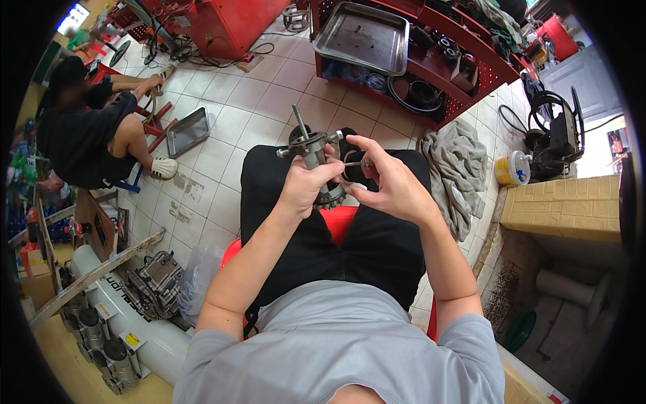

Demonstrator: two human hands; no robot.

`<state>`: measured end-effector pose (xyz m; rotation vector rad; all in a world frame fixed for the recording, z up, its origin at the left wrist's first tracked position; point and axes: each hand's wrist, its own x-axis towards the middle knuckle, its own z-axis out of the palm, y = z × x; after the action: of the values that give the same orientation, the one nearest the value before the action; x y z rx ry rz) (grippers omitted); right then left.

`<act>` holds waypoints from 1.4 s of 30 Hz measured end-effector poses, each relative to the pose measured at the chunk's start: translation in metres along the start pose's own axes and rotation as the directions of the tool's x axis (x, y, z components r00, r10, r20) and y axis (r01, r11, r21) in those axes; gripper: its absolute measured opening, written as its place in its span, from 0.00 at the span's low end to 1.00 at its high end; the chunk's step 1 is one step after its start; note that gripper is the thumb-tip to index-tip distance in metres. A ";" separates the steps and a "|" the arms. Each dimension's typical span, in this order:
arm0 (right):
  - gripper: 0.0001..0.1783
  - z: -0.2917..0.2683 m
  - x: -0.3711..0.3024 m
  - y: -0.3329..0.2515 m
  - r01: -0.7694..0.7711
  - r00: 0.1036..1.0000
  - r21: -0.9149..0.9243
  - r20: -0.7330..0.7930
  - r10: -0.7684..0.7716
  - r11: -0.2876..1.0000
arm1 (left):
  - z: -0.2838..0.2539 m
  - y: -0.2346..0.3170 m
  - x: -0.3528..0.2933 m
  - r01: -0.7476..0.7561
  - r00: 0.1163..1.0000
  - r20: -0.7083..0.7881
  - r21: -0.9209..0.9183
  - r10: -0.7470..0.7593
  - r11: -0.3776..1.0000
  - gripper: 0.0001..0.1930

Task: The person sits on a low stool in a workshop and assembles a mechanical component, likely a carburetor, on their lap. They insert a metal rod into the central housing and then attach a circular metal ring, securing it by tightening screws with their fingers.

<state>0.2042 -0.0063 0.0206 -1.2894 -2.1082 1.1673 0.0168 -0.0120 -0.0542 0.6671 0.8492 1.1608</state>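
The person is sitting on a red stool (340,222) with both hands raised over the lap, working on a metal part (311,156). The left hand (304,185) is gripping the part from below, its fingers (321,174) wrapping tightly around the grey body, so that the part is standing nearly upright, leaning a little to the left, above the black trousers (269,195). A thin shaft is sticking up from the top of the part, a cross pin is poking out on both sides, and a toothed gear (331,196) is showing just under the left hand. The right hand (390,185) is sitting just beside the part on its right, its fingers pinching a small slim metal piece (354,163) whose tip is pointing toward the part's side; whether the tip is touching the part cannot be told. A grey rag (461,172) is lying on the tiled floor (269,94) to the right of the knees. Beyond the knees a red shelf (464,81) is carrying a large steel tray (363,37) and dark round parts. A smaller tray (188,130) is lying on the floor to the left, near another person (94,135) who is sitting low. A yellow tub (513,168) is standing to the right by a brick-patterned block (562,205).
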 end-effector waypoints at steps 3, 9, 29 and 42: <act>0.26 0.001 0.000 0.001 0.000 0.999 0.064 -0.044 0.003 0.998 | 0.001 0.001 -0.001 0.008 1.000 0.005 -0.010 -0.008 1.000 0.13; 0.11 0.005 0.005 0.012 0.077 0.988 0.081 -0.142 -0.065 0.994 | 0.002 0.004 -0.001 0.120 0.991 0.084 -0.172 -0.107 0.978 0.11; 0.12 0.019 0.015 0.039 0.048 0.971 0.727 -0.195 0.139 0.685 | 0.004 -0.027 0.010 0.271 0.943 0.161 -0.879 -0.291 0.392 0.16; 0.13 0.035 0.018 0.045 0.030 0.963 0.791 -0.187 0.194 0.612 | 0.014 -0.024 0.007 0.123 0.988 -0.041 -0.394 -0.151 0.911 0.21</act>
<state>0.1948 0.0033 -0.0379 -1.0084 -1.0848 1.6071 0.0420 -0.0127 -0.0681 0.2341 0.6827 1.1866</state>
